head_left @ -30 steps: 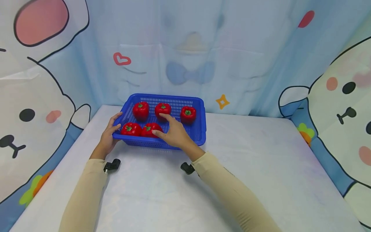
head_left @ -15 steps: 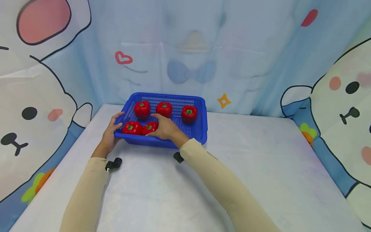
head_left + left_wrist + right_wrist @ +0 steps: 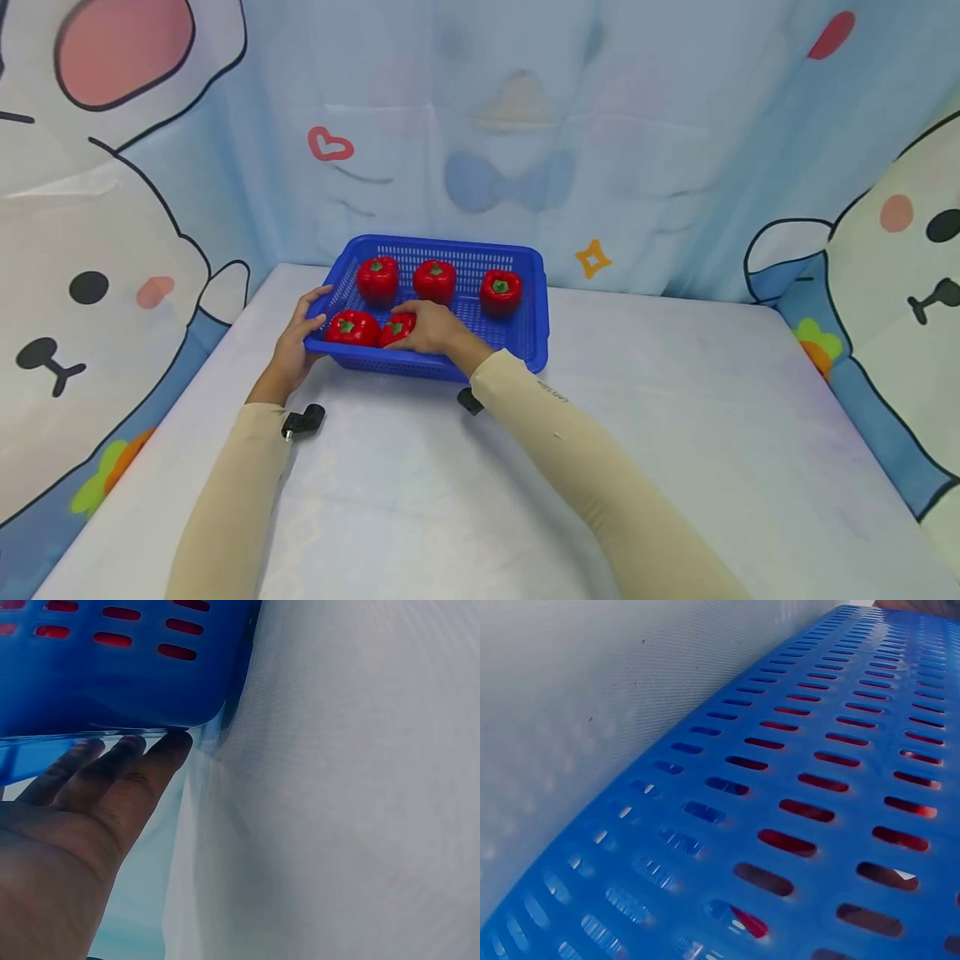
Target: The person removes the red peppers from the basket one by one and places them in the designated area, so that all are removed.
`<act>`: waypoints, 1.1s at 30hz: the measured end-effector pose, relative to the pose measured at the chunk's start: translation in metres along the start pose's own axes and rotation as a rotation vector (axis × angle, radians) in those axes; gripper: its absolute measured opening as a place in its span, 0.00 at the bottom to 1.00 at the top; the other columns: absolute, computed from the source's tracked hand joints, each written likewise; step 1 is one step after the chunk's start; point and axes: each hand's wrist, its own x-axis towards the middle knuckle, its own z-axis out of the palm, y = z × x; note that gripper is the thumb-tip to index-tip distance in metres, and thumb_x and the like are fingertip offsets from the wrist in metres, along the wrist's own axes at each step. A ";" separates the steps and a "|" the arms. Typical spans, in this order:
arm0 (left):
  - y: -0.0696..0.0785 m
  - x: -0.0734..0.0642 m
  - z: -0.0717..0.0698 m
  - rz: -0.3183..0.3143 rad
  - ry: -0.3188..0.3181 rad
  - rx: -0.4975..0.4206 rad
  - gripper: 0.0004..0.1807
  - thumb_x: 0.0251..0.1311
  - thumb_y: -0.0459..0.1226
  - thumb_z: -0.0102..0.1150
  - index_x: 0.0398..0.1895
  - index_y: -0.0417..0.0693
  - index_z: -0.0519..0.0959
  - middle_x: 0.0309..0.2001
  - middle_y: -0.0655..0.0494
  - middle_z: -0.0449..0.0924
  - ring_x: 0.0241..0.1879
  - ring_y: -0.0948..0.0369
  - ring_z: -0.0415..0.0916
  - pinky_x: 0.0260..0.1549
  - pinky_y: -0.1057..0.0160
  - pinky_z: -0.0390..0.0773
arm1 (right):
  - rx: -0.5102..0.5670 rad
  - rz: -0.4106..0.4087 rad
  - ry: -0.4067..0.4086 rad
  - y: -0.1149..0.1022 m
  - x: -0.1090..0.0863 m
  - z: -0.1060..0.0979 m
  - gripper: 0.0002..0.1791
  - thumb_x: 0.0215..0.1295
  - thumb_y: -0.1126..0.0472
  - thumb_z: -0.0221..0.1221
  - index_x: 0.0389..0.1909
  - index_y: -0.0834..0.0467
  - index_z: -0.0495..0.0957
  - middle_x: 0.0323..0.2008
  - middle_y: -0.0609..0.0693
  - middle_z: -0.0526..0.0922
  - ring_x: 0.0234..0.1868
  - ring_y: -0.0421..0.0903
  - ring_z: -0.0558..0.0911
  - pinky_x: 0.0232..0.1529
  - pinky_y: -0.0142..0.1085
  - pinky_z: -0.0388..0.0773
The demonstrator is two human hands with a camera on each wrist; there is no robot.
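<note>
A blue slotted plastic basket (image 3: 405, 362) stands at the far left part of the table with several red bell peppers in it. My left hand (image 3: 291, 350) holds its left end at the rim; in the left wrist view the fingers (image 3: 139, 780) lie against the basket's edge. Inside the front of the basket, my right hand (image 3: 429, 328) grips a red bell pepper (image 3: 397, 328), thumb on the near side, fingers over the far side. Another bell pepper (image 3: 352, 328) sits just left of it. The right wrist view shows mostly the basket's slotted wall (image 3: 795, 780), which hides that grip.
Three more bell peppers, one at the back left (image 3: 378, 281), one in the back middle (image 3: 435, 281) and one at the right (image 3: 501, 292), lie in the basket. A white cloth (image 3: 675, 417) covers the table. Behind hangs a printed blue curtain (image 3: 645, 150).
My right hand has moved left and down onto the front bell pepper and closed round it. The left hand keeps its hold on the basket. The head view has shifted slightly.
</note>
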 end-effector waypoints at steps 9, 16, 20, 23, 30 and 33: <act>-0.001 0.002 -0.002 -0.015 0.018 0.011 0.29 0.72 0.40 0.31 0.74 0.75 0.51 0.79 0.54 0.33 0.76 0.43 0.41 0.71 0.39 0.53 | 0.062 0.018 0.009 0.000 0.000 -0.002 0.38 0.55 0.53 0.71 0.65 0.51 0.65 0.62 0.56 0.74 0.62 0.54 0.74 0.61 0.46 0.75; -0.002 0.003 -0.002 -0.017 0.025 0.020 0.29 0.72 0.40 0.32 0.74 0.74 0.52 0.80 0.54 0.33 0.76 0.43 0.42 0.71 0.39 0.53 | 0.117 0.011 0.134 0.002 -0.005 -0.006 0.39 0.51 0.50 0.73 0.61 0.48 0.63 0.58 0.55 0.77 0.57 0.54 0.77 0.56 0.48 0.78; -0.003 0.001 -0.002 -0.018 0.033 0.018 0.29 0.72 0.40 0.33 0.74 0.74 0.52 0.80 0.53 0.33 0.76 0.42 0.42 0.71 0.38 0.53 | 0.192 -0.019 0.192 0.006 -0.011 -0.012 0.39 0.52 0.48 0.73 0.63 0.49 0.66 0.60 0.54 0.76 0.60 0.53 0.76 0.57 0.48 0.78; -0.003 0.001 -0.003 -0.017 0.036 0.013 0.29 0.72 0.40 0.32 0.74 0.74 0.52 0.80 0.53 0.33 0.76 0.42 0.42 0.71 0.38 0.53 | 0.249 -0.028 0.222 0.012 -0.019 -0.023 0.40 0.53 0.48 0.72 0.66 0.48 0.66 0.63 0.54 0.74 0.62 0.53 0.75 0.56 0.48 0.78; -0.003 0.003 -0.002 -0.010 0.017 -0.004 0.29 0.73 0.39 0.29 0.75 0.72 0.51 0.79 0.52 0.34 0.75 0.43 0.45 0.71 0.38 0.53 | 0.387 -0.033 0.333 0.045 -0.057 -0.075 0.41 0.53 0.47 0.72 0.68 0.46 0.66 0.65 0.55 0.71 0.63 0.55 0.72 0.56 0.50 0.78; -0.003 0.003 -0.004 -0.009 0.022 0.006 0.29 0.73 0.39 0.30 0.75 0.72 0.51 0.79 0.52 0.35 0.75 0.42 0.45 0.70 0.38 0.54 | 0.441 -0.044 0.424 0.064 -0.067 -0.098 0.42 0.54 0.48 0.71 0.69 0.49 0.65 0.64 0.57 0.71 0.62 0.55 0.74 0.58 0.51 0.77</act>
